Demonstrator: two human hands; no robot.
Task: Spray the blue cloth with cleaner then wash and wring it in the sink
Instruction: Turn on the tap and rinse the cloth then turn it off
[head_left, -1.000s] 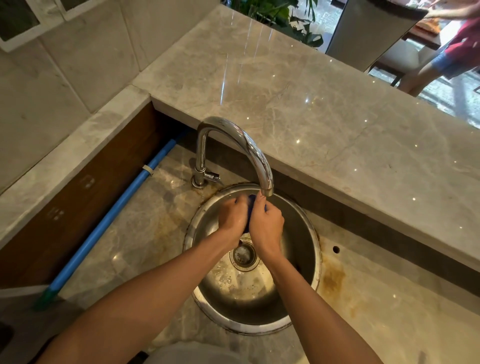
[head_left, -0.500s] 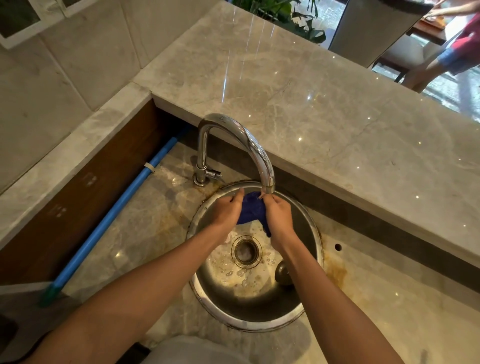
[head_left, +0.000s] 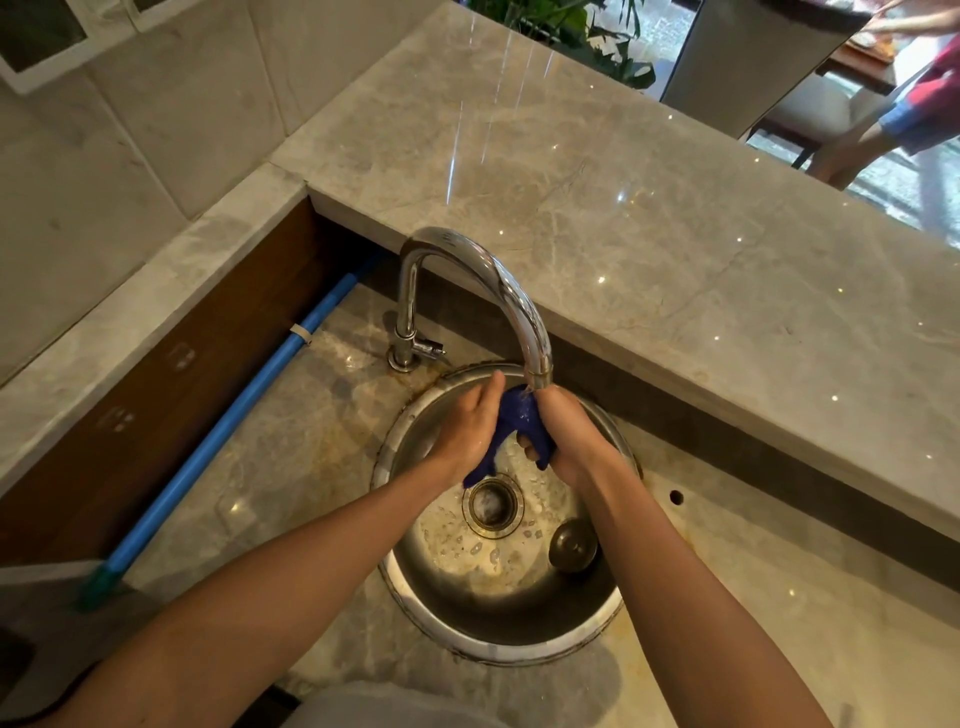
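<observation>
Head view, blue cloth (head_left: 519, 423) bunched, hanging lengthwise between left hand (head_left: 470, 434), right hand (head_left: 569, 434)

Polished grey marble counter (head_left: 649, 218) with light glints, grey tiled wall (head_left: 130, 130) at left, leafy plant (head_left: 576, 26) and chair (head_left: 810, 111) behind.

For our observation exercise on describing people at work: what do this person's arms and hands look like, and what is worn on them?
Both forearms are bare up to the picture's lower edge: no sleeves show. The left hand and right hand wear no gloves, and no watch, ring or bracelet is visible.
</observation>
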